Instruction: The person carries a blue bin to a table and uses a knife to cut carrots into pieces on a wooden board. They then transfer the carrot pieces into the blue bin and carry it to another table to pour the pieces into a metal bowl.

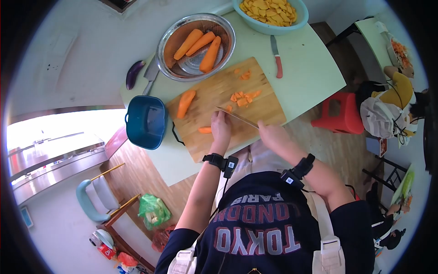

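My right hand (pixel 273 137) is wrapped round the handle of a kitchen knife (pixel 239 118), its blade slanting across the wooden cutting board (pixel 207 96). Close against the blade, my left hand (pixel 221 129) has its fingers bent together on a carrot piece, mostly hidden beneath them. A small carrot bit (pixel 229 108) lies just beyond the blade. Diced carrot (pixel 242 99) is heaped farther up the board, with a few more bits (pixel 245 75) near its far edge. To the left lie a large peeled carrot (pixel 186 104) and a shorter carrot chunk (pixel 205 130).
A metal colander (pixel 164 68) holds three carrots. Around the board are a blue basin (pixel 146 122), a cleaver (pixel 151 73), an eggplant (pixel 134 74), a red-handled knife (pixel 276 57) and a bowl (pixel 269 28) of yellow slices. A red stool (pixel 340 114) and other people are at right.
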`<state>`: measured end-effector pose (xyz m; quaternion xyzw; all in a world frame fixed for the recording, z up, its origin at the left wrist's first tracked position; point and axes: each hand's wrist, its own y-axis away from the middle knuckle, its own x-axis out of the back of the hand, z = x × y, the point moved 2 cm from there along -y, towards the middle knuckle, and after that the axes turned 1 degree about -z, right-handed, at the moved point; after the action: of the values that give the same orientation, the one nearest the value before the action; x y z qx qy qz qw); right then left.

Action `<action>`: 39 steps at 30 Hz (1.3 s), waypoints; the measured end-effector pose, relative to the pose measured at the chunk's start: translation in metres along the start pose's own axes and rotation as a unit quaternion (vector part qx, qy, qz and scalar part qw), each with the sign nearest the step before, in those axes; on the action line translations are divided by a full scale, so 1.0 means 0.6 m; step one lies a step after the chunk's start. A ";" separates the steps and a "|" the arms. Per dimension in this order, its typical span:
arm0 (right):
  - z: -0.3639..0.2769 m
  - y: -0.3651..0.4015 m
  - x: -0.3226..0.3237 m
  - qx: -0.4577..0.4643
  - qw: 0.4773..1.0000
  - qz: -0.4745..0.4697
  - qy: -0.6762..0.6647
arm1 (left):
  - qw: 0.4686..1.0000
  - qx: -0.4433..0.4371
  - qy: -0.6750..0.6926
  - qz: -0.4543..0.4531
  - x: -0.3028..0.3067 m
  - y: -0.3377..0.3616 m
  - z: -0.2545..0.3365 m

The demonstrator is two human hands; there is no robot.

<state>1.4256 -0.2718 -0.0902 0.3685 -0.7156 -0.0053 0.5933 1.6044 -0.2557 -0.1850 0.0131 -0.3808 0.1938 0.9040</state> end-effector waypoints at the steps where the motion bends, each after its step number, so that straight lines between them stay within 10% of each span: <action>1: -0.001 0.005 -0.005 0.000 1.000 -0.006 -0.003 | 1.000 -0.002 0.001 0.001 0.000 0.001 -0.002; 24: -0.002 -0.109 -0.058 0.065 0.995 0.060 -0.042 | 0.999 0.026 0.017 -0.029 0.006 -0.008 -0.009; 30: 0.037 -0.103 -0.044 -0.078 0.910 -0.099 -0.394 | 0.996 0.037 0.077 -0.035 0.020 -0.005 -0.017; 32: 0.027 -0.074 -0.050 0.084 0.985 0.093 -0.120 | 0.994 0.062 0.077 -0.050 0.030 0.003 -0.025; 39: -0.016 -0.015 -0.020 -0.019 0.999 -0.002 -0.038 | 0.999 0.005 0.041 -0.034 0.022 0.008 -0.020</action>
<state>1.4390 -0.2680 -0.1016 0.3580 -0.7371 -0.0337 0.5722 1.6194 -0.2444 -0.1849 0.0231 -0.3418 0.1653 0.9248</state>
